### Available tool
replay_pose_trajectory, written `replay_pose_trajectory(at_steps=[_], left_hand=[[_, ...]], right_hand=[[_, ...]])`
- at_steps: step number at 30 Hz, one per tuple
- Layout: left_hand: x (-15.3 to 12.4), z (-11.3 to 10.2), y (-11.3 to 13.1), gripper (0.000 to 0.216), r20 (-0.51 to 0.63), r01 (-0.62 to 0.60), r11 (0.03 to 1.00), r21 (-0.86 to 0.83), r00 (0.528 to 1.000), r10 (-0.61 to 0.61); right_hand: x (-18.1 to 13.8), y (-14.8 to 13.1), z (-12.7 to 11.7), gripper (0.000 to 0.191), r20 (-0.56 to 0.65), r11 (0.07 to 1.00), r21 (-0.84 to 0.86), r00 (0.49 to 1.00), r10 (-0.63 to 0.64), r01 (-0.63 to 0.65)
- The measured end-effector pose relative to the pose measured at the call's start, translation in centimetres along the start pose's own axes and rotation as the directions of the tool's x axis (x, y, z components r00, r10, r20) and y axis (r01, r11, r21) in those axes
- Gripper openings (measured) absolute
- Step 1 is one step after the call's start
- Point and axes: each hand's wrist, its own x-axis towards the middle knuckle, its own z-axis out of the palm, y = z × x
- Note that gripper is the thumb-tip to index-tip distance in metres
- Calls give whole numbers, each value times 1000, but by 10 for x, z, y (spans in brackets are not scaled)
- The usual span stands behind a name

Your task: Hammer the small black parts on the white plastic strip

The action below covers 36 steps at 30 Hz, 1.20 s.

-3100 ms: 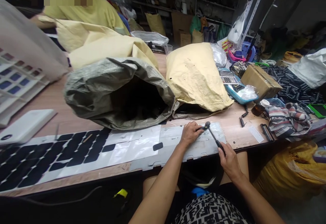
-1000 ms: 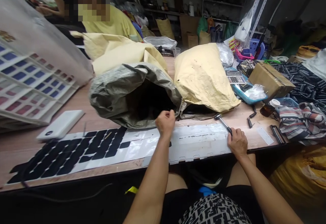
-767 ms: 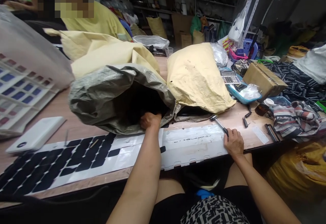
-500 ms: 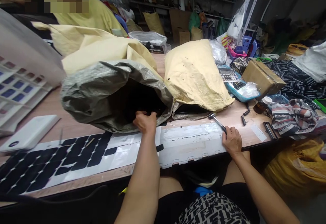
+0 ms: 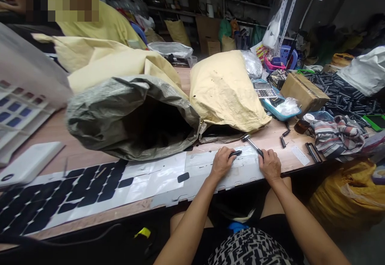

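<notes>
My left hand (image 5: 221, 162) is closed on a small black rod-shaped part (image 5: 235, 153), whose end points right above the pale sheet (image 5: 210, 176) on the table. Close by, my right hand (image 5: 270, 164) grips the dark handle of a small hammer (image 5: 252, 144). Its metal head rests near the table, pointing away to the left. Beyond my hands, a yellow sack (image 5: 227, 92) lies with its mouth towards me, dark contents just showing. Left of it, a larger sack (image 5: 99, 116) gapes open, its grey lining turned out and its inside too dark to make out.
Loose dark parts (image 5: 283, 141) and a brown jar (image 5: 303, 123) are on the right, near a striped cloth (image 5: 343, 134). A blue tray (image 5: 284, 114) and carton (image 5: 305, 92) stand behind. A white crate (image 5: 27, 116) borders the left; a person in yellow (image 5: 114, 24) sits beyond.
My left hand has come out of the open sack's mouth and moved right, now with a black rod-shaped part in it. My right hand still holds the hammer in much the same place.
</notes>
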Motion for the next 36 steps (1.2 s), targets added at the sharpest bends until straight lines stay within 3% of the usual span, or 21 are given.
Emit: replay_pose_trajectory(at_steps=[6, 9, 14, 18, 36], left_hand=[[-1, 0, -2, 19, -3, -7, 999, -32, 1000, 7], [0, 0, -2, 17, -11, -1, 999, -48, 1000, 0], [3, 1, -3, 16, -1, 60, 994, -91, 998, -60], [4, 1, -4, 16, 8, 94, 990, -109, 996, -94], [8, -3, 0, 14, 27, 138, 979, -153, 990, -136]], right_hand=[[-2, 7, -8, 25, 115, 979, 188, 992, 56, -77], [-19, 8, -16, 31, 118, 916, 383, 989, 83, -123], [-45, -1, -36, 32, 115, 786, 614, 993, 7, -77], [-49, -11, -46, 33, 103, 752, 658, 994, -32, -44], [-47, -21, -35, 30, 122, 772, 635, 984, -128, 22]])
